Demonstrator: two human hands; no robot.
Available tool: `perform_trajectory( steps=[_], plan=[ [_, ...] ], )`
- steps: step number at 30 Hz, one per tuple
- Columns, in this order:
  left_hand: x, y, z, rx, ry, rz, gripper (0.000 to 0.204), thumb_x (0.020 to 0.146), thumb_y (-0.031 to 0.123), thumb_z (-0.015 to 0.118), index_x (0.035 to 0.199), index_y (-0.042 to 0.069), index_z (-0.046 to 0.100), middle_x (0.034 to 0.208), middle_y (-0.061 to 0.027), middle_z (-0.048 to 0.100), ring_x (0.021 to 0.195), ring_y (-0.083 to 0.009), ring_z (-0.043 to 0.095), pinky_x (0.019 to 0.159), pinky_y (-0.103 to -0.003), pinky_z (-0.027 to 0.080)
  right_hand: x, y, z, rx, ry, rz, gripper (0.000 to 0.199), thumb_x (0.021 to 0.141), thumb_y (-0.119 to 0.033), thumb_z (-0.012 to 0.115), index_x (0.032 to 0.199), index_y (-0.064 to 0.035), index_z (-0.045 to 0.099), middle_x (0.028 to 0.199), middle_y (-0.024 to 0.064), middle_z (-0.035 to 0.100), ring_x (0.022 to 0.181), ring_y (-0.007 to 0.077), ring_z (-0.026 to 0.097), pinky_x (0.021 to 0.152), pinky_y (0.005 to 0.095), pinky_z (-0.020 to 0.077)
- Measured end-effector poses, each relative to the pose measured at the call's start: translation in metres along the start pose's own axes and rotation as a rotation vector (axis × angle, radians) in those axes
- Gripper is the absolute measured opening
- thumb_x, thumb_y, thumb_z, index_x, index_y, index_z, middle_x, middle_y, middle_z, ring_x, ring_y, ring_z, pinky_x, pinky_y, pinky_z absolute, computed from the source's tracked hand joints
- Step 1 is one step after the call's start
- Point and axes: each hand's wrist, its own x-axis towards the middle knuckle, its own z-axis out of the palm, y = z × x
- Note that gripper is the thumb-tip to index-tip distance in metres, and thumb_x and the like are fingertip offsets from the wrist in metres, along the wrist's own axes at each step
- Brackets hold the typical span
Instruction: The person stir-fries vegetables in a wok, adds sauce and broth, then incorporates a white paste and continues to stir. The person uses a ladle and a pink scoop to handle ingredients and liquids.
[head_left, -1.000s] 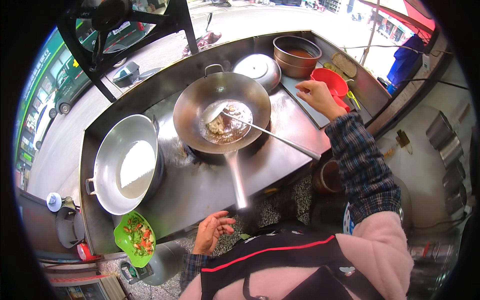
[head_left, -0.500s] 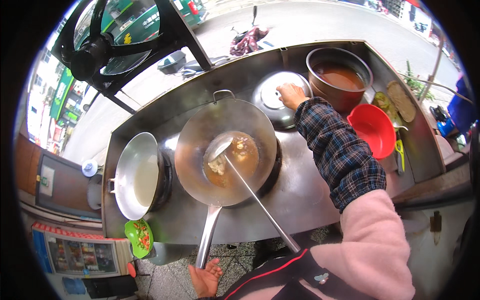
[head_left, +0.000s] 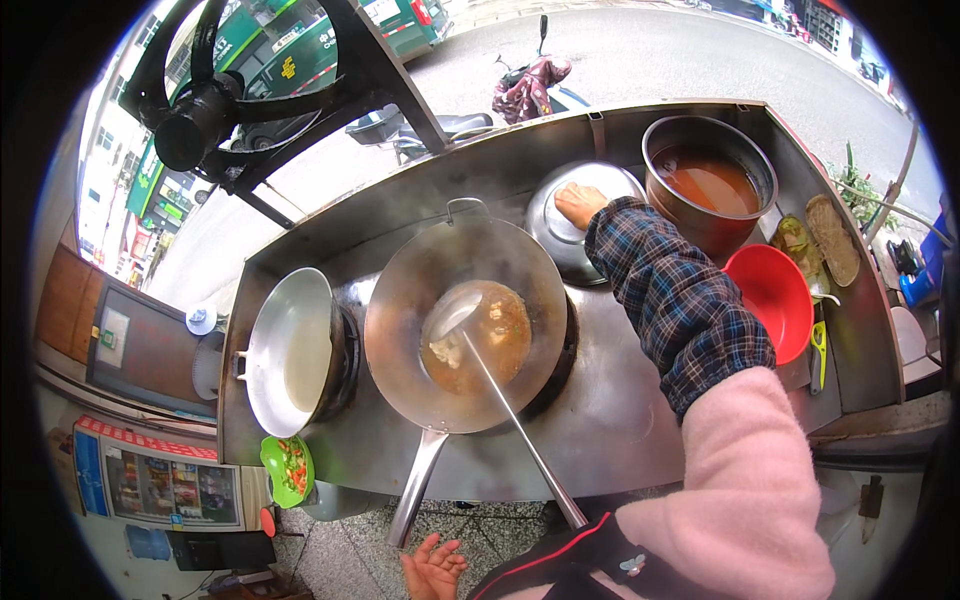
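My right hand (head_left: 580, 204) rests on top of a round steel lid (head_left: 570, 240) at the back of the stove counter, fingers closed over its middle. My left hand (head_left: 435, 570) hangs low by the floor with fingers spread and nothing in it. A large wok (head_left: 400, 330) with brown broth and food stands steaming on the burner in the middle. A long-handled ladle (head_left: 510, 420) lies in the wok, its handle pointing toward me.
A second wok (head_left: 290, 350) with pale liquid sits on the left burner. A steel pot of reddish broth (head_left: 710, 180) and a red bowl (head_left: 775, 300) stand to the right. A green bowl of chopped vegetables (head_left: 287, 468) is at the counter's front left. A fan (head_left: 200, 110) is mounted above.
My right hand moved from the red bowl's side leftward onto the steel lid. My left hand dropped lower, away from the wok handle. My view shifted to look straight down on the stove.
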Motion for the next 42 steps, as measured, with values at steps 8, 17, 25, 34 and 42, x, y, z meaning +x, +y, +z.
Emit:
perform_trajectory(
  steps=[8, 17, 25, 34, 42],
  plan=[
    [0.0, -0.008, 0.01, -0.092, -0.174, -0.009, 0.071, 0.095, 0.059, 0.041, 0.14, 0.003, 0.039, 0.121, -0.0223, 0.06, 0.098, -0.0318, 0.063, 0.088, -0.045, 0.052, 0.0, 0.002, -0.009, 0.031, -0.105, -0.009, 0.012, 0.079, -0.001, 0.055, 0.085, -0.0006, 0.066, 0.091, 0.0178, 0.068, 0.09, 0.0328, 0.067, 0.076, 0.0418, 0.0551],
    [0.004, -0.011, 0.005, -0.136, -0.188, -0.017, 0.07, 0.095, 0.058, 0.041, 0.138, 0.002, 0.04, 0.12, -0.0227, 0.06, 0.094, -0.0317, 0.064, 0.085, -0.045, 0.052, 0.005, -0.024, -0.048, -0.037, -0.154, 0.0, 0.014, 0.08, -0.008, 0.058, 0.084, -0.0049, 0.071, 0.087, 0.0133, 0.069, 0.085, 0.0292, 0.069, 0.07, 0.0407, 0.0564],
    [0.027, -0.006, -0.009, -0.079, -0.41, -0.005, 0.077, 0.093, 0.06, 0.045, 0.142, 0.001, 0.035, 0.129, -0.0241, 0.054, 0.105, -0.035, 0.061, 0.095, -0.047, 0.048, 0.004, -0.037, -0.121, -0.125, -0.024, -0.023, 0.014, 0.079, -0.01, 0.059, 0.081, -0.0062, 0.073, 0.084, 0.0115, 0.071, 0.078, 0.0277, 0.071, 0.063, 0.0393, 0.057],
    [0.031, 0.001, -0.025, -0.033, -0.409, 0.007, 0.081, 0.091, 0.061, 0.048, 0.14, -0.002, 0.037, 0.132, -0.0254, 0.052, 0.112, -0.0383, 0.057, 0.105, -0.052, 0.039, -0.062, 0.086, -0.172, -0.058, 0.181, 0.18, 0.024, 0.071, -0.008, 0.063, 0.093, -0.0006, 0.059, 0.099, 0.0158, 0.06, 0.1, 0.033, 0.058, 0.091, 0.039, 0.0466],
    [0.032, -0.002, -0.028, 0.03, -0.362, -0.043, 0.079, 0.09, 0.061, 0.049, 0.141, 0.002, 0.04, 0.136, -0.0238, 0.05, 0.118, -0.0366, 0.053, 0.104, -0.051, 0.04, -0.103, 0.179, -0.165, -0.016, -0.067, 0.52, 0.02, 0.077, -0.003, 0.067, 0.095, 0.0013, 0.059, 0.104, 0.0221, 0.061, 0.104, 0.0374, 0.059, 0.089, 0.041, 0.0489]
  ],
)
